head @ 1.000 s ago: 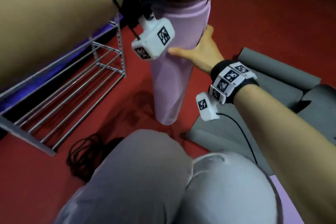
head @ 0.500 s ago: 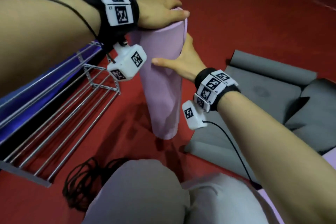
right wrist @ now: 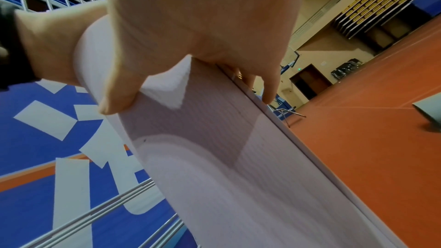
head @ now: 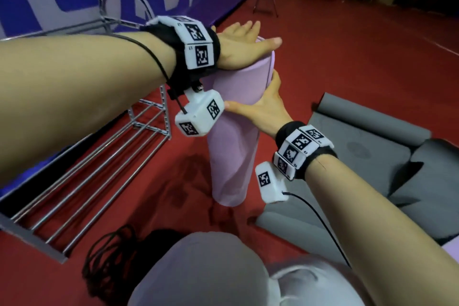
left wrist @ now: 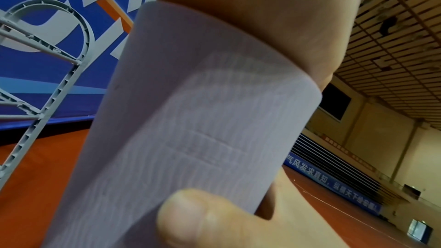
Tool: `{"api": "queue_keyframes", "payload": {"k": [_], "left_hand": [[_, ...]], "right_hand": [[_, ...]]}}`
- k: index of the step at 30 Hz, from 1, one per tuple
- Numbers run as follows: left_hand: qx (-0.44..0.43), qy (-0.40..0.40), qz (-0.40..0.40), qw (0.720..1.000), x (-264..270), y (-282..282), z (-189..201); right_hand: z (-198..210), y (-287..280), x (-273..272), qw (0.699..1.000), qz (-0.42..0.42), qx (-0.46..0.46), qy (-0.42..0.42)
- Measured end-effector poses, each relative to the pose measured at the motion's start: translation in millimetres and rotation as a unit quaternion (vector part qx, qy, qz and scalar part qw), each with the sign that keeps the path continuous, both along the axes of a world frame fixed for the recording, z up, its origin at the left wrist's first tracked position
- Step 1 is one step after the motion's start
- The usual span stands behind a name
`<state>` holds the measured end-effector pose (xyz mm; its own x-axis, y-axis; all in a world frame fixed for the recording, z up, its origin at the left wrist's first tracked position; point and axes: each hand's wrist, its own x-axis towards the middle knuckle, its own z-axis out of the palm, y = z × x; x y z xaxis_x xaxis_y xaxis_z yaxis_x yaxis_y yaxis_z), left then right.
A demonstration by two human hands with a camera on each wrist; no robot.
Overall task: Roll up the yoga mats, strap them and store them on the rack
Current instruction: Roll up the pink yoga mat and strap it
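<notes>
- We stand the rolled purple mat upright on the red floor, beside the metal rack.
- Our left hand lies flat, fingers straight, on its top end.
- Our right hand wraps its side in a curled grip.

mat top: my left hand lies flat over the upper end of the purple mat, so its roll end is hidden
right fingers: gone behind the mat
rack: cut off at the left edge
grey mat: partly behind my right forearm
</notes>
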<state>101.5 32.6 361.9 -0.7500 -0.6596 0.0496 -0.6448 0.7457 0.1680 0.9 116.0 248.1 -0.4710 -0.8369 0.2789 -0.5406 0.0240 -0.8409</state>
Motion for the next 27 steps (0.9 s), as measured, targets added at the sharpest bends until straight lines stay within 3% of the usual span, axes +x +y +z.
{"api": "queue_keyframes", "payload": {"k": [5,10,17,27], "left_hand": [[0.004,0.017,0.026,1.0,20.3,2.8,-5.6],[0.006,0.013,0.017,1.0,48.0,11.7,-8.5],[0.029,0.006,0.002,1.0,77.6,18.1,-6.3],[-0.027,-0.008,0.036,0.999,75.5,29.4,-13.6]], "right_hand": [[0.9,3.6,16.0,0.999,0.027,-0.02,0.025],[3.4,13.4,39.0,0.999,0.022,0.017,0.034],[-3.3,19.5,50.9,0.999,0.022,0.0,0.039],[-1.5,24.1,51.9,0.997,0.048,0.001,0.053]]}}
